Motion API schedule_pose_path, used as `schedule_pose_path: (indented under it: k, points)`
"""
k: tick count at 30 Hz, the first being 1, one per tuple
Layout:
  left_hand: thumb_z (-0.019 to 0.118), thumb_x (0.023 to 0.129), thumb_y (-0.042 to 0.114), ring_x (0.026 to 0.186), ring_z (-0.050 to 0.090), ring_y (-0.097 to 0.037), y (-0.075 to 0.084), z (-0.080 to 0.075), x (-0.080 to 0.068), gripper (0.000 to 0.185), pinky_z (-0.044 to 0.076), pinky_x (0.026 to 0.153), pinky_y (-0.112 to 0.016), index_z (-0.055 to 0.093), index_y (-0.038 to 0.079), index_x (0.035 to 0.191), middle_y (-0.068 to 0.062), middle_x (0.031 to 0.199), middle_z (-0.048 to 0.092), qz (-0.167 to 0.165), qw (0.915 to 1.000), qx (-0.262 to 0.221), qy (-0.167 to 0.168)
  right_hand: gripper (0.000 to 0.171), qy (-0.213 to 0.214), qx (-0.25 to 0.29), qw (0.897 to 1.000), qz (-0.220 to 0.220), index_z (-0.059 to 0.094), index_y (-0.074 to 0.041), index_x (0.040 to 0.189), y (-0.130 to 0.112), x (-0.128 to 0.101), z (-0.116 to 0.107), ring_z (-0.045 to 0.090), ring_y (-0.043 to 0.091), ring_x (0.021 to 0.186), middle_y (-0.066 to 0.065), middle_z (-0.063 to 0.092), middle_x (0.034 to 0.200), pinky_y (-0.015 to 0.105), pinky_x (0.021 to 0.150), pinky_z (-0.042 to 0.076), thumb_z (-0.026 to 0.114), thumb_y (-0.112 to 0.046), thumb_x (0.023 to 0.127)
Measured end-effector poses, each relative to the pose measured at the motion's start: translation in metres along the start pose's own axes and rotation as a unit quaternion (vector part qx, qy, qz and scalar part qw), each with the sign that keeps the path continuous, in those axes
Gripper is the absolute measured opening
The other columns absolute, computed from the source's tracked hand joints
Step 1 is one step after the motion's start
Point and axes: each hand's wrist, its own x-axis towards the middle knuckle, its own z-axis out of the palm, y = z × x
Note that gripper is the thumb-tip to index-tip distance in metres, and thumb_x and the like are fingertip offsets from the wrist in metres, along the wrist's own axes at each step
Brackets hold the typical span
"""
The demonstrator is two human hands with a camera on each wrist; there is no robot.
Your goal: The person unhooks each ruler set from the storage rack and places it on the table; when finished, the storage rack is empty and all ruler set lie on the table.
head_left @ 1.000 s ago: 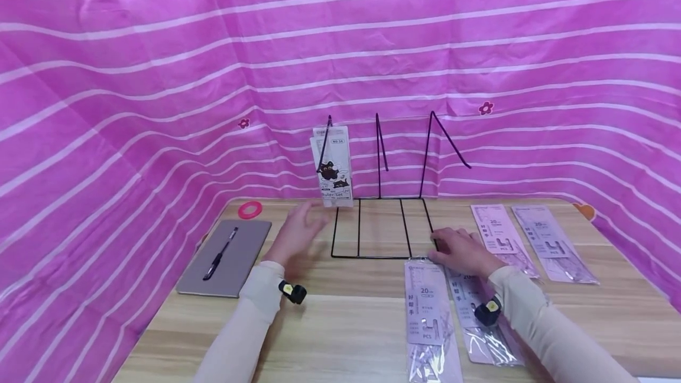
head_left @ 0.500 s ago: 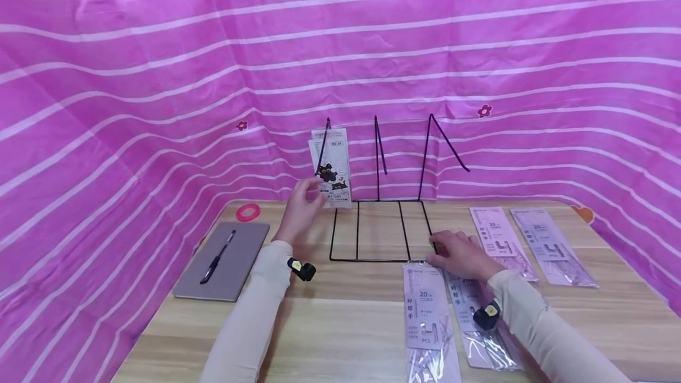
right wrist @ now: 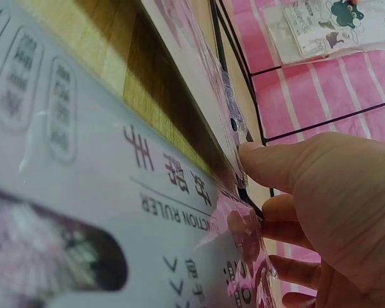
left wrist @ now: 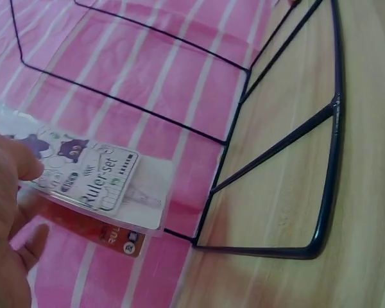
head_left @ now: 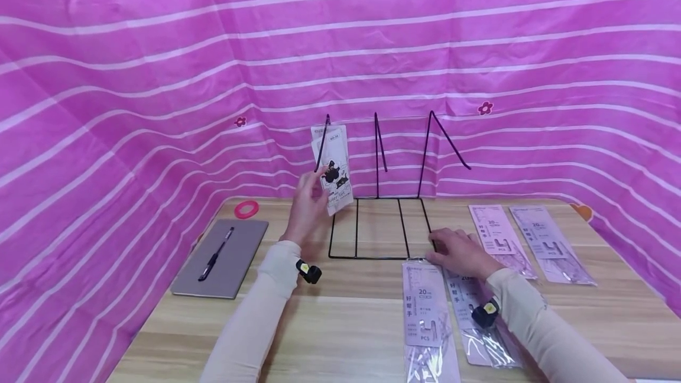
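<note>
A black wire display rack (head_left: 372, 258) stands at the table's back, with three angled prongs. From its left prong hangs a clear pack (head_left: 340, 151) of rulers printed with black cats and "Ruler set". My left hand (head_left: 307, 205) pinches this ruler pack at its lower left, and the pack hangs tilted. In the left wrist view, the thumb lies over the pack's front (left wrist: 109, 186), and a red pack (left wrist: 125, 240) shows beneath it. My right hand (head_left: 461, 251) holds the rack's front right corner, its thumb by the top edge of a ruler pack (right wrist: 173, 173).
Two pink-purple ruler packs lie in front of the rack, the left one (head_left: 422, 306) in full view. Two more, one pink (head_left: 495, 229) and one lilac (head_left: 548, 235), lie at right. A grey notebook (head_left: 234, 259) bears a pen (head_left: 217, 255). Behind it lies a pink ring (head_left: 246, 210).
My left hand has risen to the hanging ruler pack and taken hold of it. The pack has swung from upright to tilted, its bottom to the right. My right hand has stayed put.
</note>
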Motion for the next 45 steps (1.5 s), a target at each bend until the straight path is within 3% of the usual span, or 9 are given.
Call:
schedule_pose_path:
  k: [3, 6, 9, 18, 22, 28, 35, 41, 45]
  points:
    - [0.064, 0.098, -0.004, 0.099, 0.065, -0.028, 0.005, 0.0, -0.002, 0.068, 0.064, 0.085, -0.041, 0.05, 0.027, 0.158, -0.015, 0.129, 0.059, 0.026, 0.9995, 0.018, -0.001, 0.06, -0.004, 0.002, 1.0, 0.002, 0.059, -0.006, 0.146, -0.001, 0.0, 0.0, 0.054, 0.043, 0.133, 0.022, 0.06, 0.149, 0.064, 0.108, 0.039, 0.072, -0.04, 0.099]
    - [0.062, 0.1, -0.003, 0.096, 0.063, -0.026, 0.011, -0.006, -0.007, 0.071, 0.061, 0.081, -0.037, 0.045, 0.029, 0.16, -0.013, 0.125, 0.062, 0.025, 0.9995, 0.014, -0.013, 0.06, -0.005, 0.007, 1.0, 0.004, 0.059, -0.005, 0.146, -0.002, -0.001, -0.001, 0.054, 0.043, 0.133, 0.022, 0.06, 0.148, 0.063, 0.108, 0.039, 0.073, -0.04, 0.099]
    - [0.062, 0.1, -0.002, 0.096, 0.061, -0.024, 0.017, -0.016, -0.014, 0.071, 0.059, 0.079, -0.033, 0.044, 0.03, 0.161, -0.01, 0.128, 0.063, 0.005, 0.9995, 0.001, -0.033, 0.06, -0.001, 0.005, 1.0, -0.004, 0.059, -0.005, 0.146, -0.002, -0.001, -0.002, 0.054, 0.044, 0.132, 0.023, 0.06, 0.148, 0.063, 0.107, 0.039, 0.073, -0.039, 0.098]
    - [0.063, 0.1, 0.004, 0.091, 0.056, -0.023, 0.035, -0.052, -0.049, 0.071, 0.054, 0.064, -0.024, 0.045, 0.043, 0.157, -0.01, 0.103, 0.057, -0.068, 0.9939, -0.031, -0.081, 0.059, -0.001, 0.001, 1.0, 0.002, 0.06, -0.005, 0.145, 0.001, -0.001, 0.001, 0.054, 0.043, 0.132, 0.023, 0.059, 0.149, 0.063, 0.106, 0.039, 0.072, -0.038, 0.099]
    - [0.064, 0.099, 0.004, 0.092, 0.056, -0.023, 0.044, -0.063, -0.069, 0.074, 0.052, 0.061, -0.024, 0.044, 0.046, 0.156, -0.008, 0.1, 0.056, -0.072, 0.9923, -0.036, -0.095, 0.059, -0.004, 0.009, 1.0, 0.003, 0.06, -0.005, 0.145, -0.002, -0.001, 0.002, 0.054, 0.043, 0.133, 0.022, 0.06, 0.149, 0.064, 0.109, 0.037, 0.072, -0.039, 0.099]
    - [0.065, 0.099, 0.0, 0.092, 0.058, -0.022, 0.06, -0.072, -0.1, 0.074, 0.056, 0.073, -0.026, 0.042, 0.038, 0.159, -0.01, 0.099, 0.06, -0.046, 0.9912, -0.057, -0.11, 0.059, 0.004, 0.005, 1.0, 0.0, 0.06, -0.004, 0.145, -0.004, -0.001, 0.0, 0.056, 0.043, 0.13, 0.022, 0.062, 0.146, 0.063, 0.105, 0.039, 0.073, -0.039, 0.098]
    - [0.066, 0.1, 0.002, 0.092, 0.06, -0.018, 0.082, -0.076, -0.131, 0.076, 0.057, 0.082, -0.026, 0.037, 0.037, 0.16, -0.006, 0.103, 0.065, -0.058, 0.986, -0.097, -0.123, 0.06, 0.009, 0.005, 1.0, -0.007, 0.06, -0.004, 0.145, 0.0, -0.002, -0.001, 0.056, 0.043, 0.128, 0.023, 0.061, 0.147, 0.062, 0.103, 0.04, 0.073, -0.039, 0.098]
    - [0.065, 0.098, -0.004, 0.094, 0.063, -0.015, 0.089, -0.08, -0.15, 0.078, 0.058, 0.087, -0.024, 0.036, 0.031, 0.162, -0.011, 0.125, 0.07, -0.072, 0.9707, -0.152, -0.171, 0.058, 0.016, 0.005, 1.0, -0.022, 0.061, -0.004, 0.143, 0.001, -0.001, -0.001, 0.058, 0.043, 0.125, 0.023, 0.063, 0.145, 0.059, 0.097, 0.041, 0.073, -0.039, 0.098]
    - [0.067, 0.099, 0.003, 0.098, 0.064, -0.02, 0.087, -0.081, -0.155, 0.076, 0.061, 0.087, -0.026, 0.037, 0.032, 0.162, -0.013, 0.129, 0.067, -0.117, 0.9557, -0.156, -0.22, 0.059, 0.012, 0.008, 1.0, -0.015, 0.061, -0.004, 0.144, 0.0, 0.0, -0.001, 0.056, 0.044, 0.128, 0.023, 0.061, 0.147, 0.059, 0.1, 0.04, 0.073, -0.038, 0.098]
